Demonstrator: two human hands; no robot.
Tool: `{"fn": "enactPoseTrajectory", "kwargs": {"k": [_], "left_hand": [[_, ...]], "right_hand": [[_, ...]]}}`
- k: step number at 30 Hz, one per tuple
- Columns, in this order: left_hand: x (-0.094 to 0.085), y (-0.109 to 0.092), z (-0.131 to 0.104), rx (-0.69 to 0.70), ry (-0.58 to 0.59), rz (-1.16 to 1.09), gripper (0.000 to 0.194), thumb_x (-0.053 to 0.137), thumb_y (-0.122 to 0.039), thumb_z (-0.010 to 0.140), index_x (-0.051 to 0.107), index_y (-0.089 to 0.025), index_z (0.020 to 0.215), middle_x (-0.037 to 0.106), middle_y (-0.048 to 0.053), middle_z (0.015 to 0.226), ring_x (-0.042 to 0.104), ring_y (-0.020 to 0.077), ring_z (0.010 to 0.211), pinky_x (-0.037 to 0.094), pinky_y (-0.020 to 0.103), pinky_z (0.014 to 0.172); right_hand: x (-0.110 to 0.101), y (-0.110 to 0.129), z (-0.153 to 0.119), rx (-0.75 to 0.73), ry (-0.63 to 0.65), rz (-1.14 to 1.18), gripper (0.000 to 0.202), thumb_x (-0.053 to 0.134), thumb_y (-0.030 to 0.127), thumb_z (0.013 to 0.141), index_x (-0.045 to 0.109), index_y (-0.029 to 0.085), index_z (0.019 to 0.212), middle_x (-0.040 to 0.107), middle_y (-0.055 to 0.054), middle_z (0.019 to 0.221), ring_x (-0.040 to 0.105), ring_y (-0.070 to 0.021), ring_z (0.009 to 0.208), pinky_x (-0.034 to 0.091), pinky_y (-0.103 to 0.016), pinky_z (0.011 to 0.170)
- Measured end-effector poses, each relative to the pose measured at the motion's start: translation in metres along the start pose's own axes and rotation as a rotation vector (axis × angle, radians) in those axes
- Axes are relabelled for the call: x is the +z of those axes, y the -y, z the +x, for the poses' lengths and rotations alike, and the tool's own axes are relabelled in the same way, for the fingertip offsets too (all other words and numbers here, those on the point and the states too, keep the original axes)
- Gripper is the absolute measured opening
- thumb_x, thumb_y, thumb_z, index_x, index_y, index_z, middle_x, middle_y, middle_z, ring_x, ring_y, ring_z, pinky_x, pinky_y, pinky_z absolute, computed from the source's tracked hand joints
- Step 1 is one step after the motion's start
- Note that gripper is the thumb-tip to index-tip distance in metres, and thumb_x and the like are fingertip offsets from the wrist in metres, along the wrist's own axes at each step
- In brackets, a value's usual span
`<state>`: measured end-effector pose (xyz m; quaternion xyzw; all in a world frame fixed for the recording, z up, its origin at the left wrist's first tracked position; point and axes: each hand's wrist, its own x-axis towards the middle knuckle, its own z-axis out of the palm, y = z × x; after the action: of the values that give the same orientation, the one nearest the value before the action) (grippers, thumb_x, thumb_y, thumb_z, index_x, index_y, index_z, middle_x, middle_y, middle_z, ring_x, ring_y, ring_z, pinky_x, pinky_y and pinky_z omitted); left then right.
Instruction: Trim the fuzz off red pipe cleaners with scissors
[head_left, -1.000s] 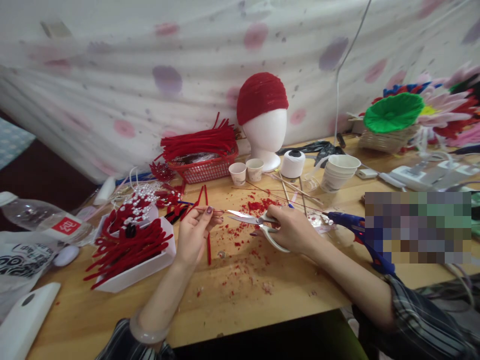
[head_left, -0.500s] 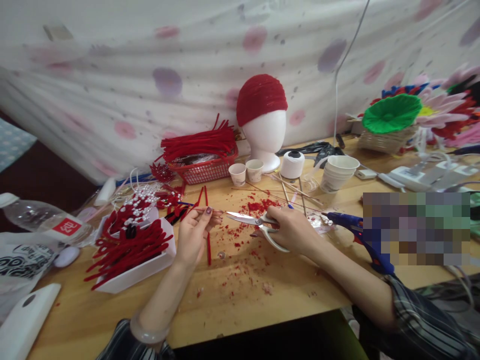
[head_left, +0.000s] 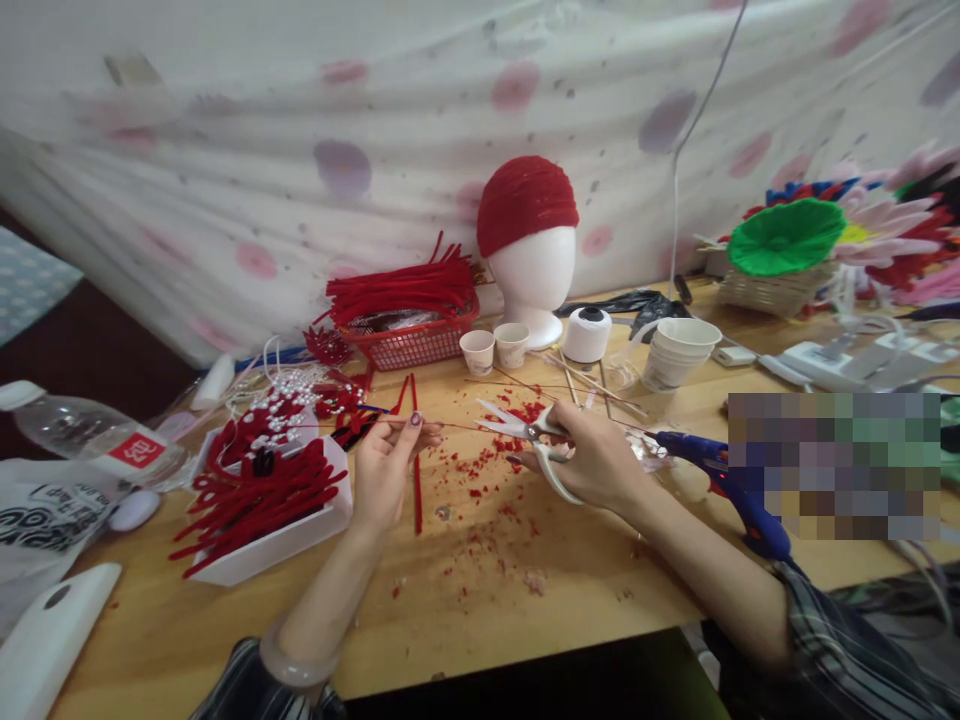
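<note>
Holding a thin red strand (head_left: pixel 459 427) and pale-handled scissors (head_left: pixel 534 432) with parted blades, above the table (head_left: pixel 480 635), inward from its near edge; pinching the strand in the left hand (head_left: pixel 386 465), curling the right hand (head_left: pixel 604 455) around the handles.

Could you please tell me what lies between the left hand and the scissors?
In the head view, a thin strand held by the left hand, plus red scraps on the table.

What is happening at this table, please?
A person is working with scissors. The left hand pinches a thin red strand, and the right hand holds the scissors with blades open near it; whether the strand lies between them is hard to tell. Red scraps lie scattered on the wooden table. A white box of fuzzy red stems stands beside the left forearm.
</note>
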<state>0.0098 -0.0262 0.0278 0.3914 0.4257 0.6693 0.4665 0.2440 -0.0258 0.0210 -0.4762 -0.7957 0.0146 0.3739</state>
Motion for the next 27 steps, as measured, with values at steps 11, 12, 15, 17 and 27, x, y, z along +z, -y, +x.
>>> {"fn": "enactPoseTrajectory", "kwargs": {"k": [11, 12, 15, 17, 27], "left_hand": [[0.006, -0.003, -0.005, -0.028, 0.031, 0.030, 0.029, 0.078, -0.035, 0.064, 0.059, -0.014, 0.069, 0.072, 0.004, 0.066, 0.068, 0.0160, 0.061, 0.054, 0.030, 0.068], [0.005, -0.003, -0.005, -0.027, 0.039, 0.029, 0.028, 0.078, -0.035, 0.065, 0.060, -0.014, 0.070, 0.072, 0.004, 0.067, 0.068, 0.0160, 0.061, 0.054, 0.031, 0.068], [0.004, -0.002, -0.006, -0.030, 0.063, 0.022, 0.028, 0.077, -0.035, 0.066, 0.060, -0.014, 0.070, 0.072, 0.004, 0.068, 0.068, 0.0160, 0.062, 0.054, 0.031, 0.070], [0.004, -0.002, -0.007, -0.034, 0.073, 0.006, 0.027, 0.077, -0.035, 0.066, 0.060, -0.015, 0.071, 0.072, 0.004, 0.069, 0.068, 0.0159, 0.062, 0.054, 0.031, 0.069], [0.005, -0.002, -0.006, -0.099, 0.053, -0.082, 0.027, 0.079, -0.031, 0.063, 0.060, -0.014, 0.071, 0.072, 0.004, 0.066, 0.067, 0.0133, 0.059, 0.052, 0.026, 0.066]], "right_hand": [[0.013, -0.004, -0.004, -0.086, 0.039, -0.214, 0.028, 0.055, 0.047, 0.081, 0.053, 0.019, 0.079, 0.058, -0.004, 0.064, 0.053, -0.0164, 0.062, 0.029, -0.026, 0.055], [0.013, -0.005, -0.004, -0.080, 0.043, -0.217, 0.028, 0.056, 0.047, 0.081, 0.053, 0.019, 0.079, 0.058, -0.004, 0.064, 0.052, -0.0163, 0.062, 0.028, -0.026, 0.055], [0.012, -0.005, -0.003, -0.065, 0.071, -0.220, 0.030, 0.055, 0.048, 0.081, 0.054, 0.019, 0.079, 0.058, -0.004, 0.064, 0.052, -0.0163, 0.061, 0.027, -0.026, 0.054], [0.011, -0.004, -0.002, -0.067, 0.088, -0.221, 0.031, 0.055, 0.049, 0.081, 0.054, 0.018, 0.079, 0.058, -0.004, 0.063, 0.052, -0.0165, 0.060, 0.027, -0.026, 0.055], [0.012, -0.004, -0.002, -0.069, 0.080, -0.217, 0.032, 0.053, 0.050, 0.082, 0.053, 0.019, 0.075, 0.059, -0.004, 0.061, 0.053, -0.0165, 0.057, 0.027, -0.026, 0.054]]}}
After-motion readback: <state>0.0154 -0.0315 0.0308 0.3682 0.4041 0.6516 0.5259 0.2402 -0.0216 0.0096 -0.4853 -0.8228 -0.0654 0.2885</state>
